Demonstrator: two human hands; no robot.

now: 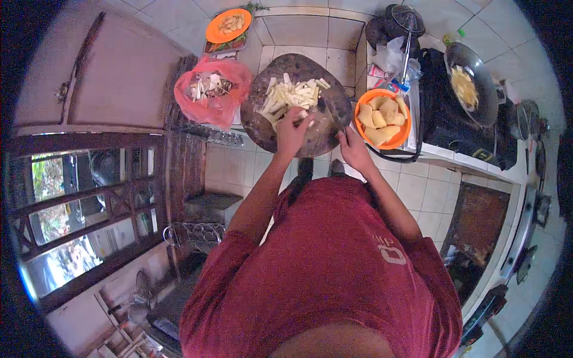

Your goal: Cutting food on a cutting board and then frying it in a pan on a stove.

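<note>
A dark round chopping board (pixel 329 143) lies before me, with a heap of pale cut root-vegetable sticks (pixel 297 93) on it. My left hand (pixel 293 129) is at the near side of the heap, its fingertips closed around a few pale pieces (pixel 305 117). My right hand (pixel 352 144) grips a knife (pixel 333 114) by its handle at the board's right edge. The dark blade points away from me over the board, apart from my left fingers. To the right, an orange bowl (pixel 406 138) holds several large peeled chunks (pixel 380 117).
Left of the board sits a red plastic bag (pixel 186 96) with peelings. An orange plate (pixel 215 33) of cut sticks is at the back left. On the stove at right, a wok (pixel 485 89) holds frying food (pixel 464 87). A wire skimmer (pixel 406 49) leans behind the bowl.
</note>
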